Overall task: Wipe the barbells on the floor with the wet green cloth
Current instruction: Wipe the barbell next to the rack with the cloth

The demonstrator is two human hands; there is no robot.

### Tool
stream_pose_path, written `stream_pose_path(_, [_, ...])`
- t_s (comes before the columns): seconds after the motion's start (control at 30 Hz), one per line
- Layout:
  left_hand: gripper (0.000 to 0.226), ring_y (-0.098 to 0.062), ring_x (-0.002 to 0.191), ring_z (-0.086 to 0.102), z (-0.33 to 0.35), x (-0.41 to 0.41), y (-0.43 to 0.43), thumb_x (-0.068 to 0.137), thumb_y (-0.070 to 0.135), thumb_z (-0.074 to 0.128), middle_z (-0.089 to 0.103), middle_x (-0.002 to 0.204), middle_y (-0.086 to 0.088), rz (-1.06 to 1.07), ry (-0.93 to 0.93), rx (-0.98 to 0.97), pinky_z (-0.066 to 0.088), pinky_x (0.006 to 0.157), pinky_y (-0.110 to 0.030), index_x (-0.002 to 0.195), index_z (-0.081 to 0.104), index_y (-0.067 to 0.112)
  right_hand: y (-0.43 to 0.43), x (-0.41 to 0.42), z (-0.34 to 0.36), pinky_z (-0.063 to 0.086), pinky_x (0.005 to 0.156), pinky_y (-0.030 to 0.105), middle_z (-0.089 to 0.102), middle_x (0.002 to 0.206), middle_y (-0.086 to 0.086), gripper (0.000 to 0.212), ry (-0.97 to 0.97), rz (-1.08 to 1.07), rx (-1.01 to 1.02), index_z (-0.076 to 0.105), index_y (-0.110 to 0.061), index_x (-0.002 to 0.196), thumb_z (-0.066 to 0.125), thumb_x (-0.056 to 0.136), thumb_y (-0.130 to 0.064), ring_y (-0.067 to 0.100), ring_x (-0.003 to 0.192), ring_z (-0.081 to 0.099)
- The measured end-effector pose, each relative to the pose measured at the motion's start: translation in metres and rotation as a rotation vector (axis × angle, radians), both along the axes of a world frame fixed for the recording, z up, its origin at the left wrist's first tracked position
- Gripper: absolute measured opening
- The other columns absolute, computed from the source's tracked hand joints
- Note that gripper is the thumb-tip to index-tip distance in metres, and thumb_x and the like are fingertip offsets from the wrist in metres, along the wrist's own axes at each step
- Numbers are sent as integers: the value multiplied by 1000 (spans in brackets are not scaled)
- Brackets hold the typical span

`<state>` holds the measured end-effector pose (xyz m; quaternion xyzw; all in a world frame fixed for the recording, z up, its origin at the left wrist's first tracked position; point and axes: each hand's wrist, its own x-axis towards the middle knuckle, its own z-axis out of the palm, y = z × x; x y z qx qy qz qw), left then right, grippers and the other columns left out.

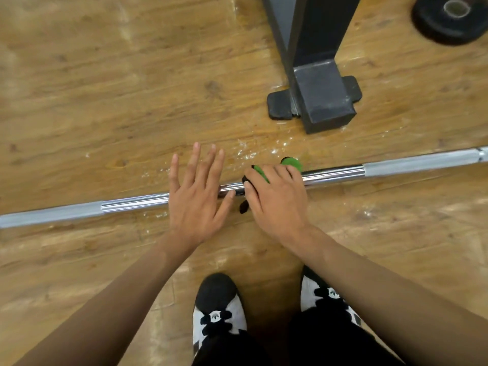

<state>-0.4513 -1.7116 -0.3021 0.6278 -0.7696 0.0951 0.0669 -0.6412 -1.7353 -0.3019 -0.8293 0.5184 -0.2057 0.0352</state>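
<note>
Task item: a long chrome steel barbell [335, 175] lies on the worn wooden plank floor [105, 101], running from the left frame edge up to the right edge.
Cloth: a crumpled green cloth [291, 163] with dark edging sits on the barbell's smooth middle section.
Right grip [277, 199]: fingers curled over the cloth, holding it against the barbell.
Left grip [196, 204]: fingers straight and spread, holding nothing, over the barbell just beside the right grip. Contact with the barbell cannot be told.
Far-side edge: a black steel upright with rubber-padded foot [322, 96] stands near the cloth, apart from the barbell.
Open room: bare floor left of the upright.
Far corner: a round black weight plate [449, 19], well apart.
Near side: black-and-white laced shoes [219, 313].
Markings: a small emblem on each shoe tongue, too small to read.
</note>
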Motion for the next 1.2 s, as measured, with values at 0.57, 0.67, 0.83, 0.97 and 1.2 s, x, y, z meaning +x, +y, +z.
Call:
stream_pose_path(0.57, [59,-36,160,13,-5,-8,12,110,51,29,35,166,-14,259,117,-18,-3,129,-56,153,52,17,-3,4,8,39,100,43,69,111,5,34,70,-50,109,67,-20,118,38,108,-35,25,101,61])
stream_pose_path(0.67, [58,-38,158,19,-7,-9,15,110,51,31,39,164,-15,275,171,-15,1,129,-55,154,51,18,-11,-57,0,32,109,46,66,119,12,29,61,-262,78,71,-16,107,45,104,-29,31,111,56])
stream_pose_path(0.83, [53,-37,156,28,-8,-14,23,110,47,34,50,157,-13,277,235,-29,13,128,-53,147,59,19,-9,-95,3,21,123,55,66,115,11,36,71,-583,107,72,-15,113,41,104,-31,36,116,54])
stream_pose_path(0.97, [54,-35,156,27,-7,-13,27,111,47,32,49,157,-12,255,234,-23,15,128,-53,148,58,19,9,-19,14,31,119,52,68,114,9,40,134,-311,163,68,-18,118,34,104,-35,30,113,59])
stream_pose_path(1.2, [56,-34,157,26,-7,-11,42,111,50,32,58,149,-11,236,263,-6,14,129,-49,149,56,17,14,-11,16,40,101,42,73,113,2,37,51,11,167,69,-23,126,40,106,-33,24,104,65])
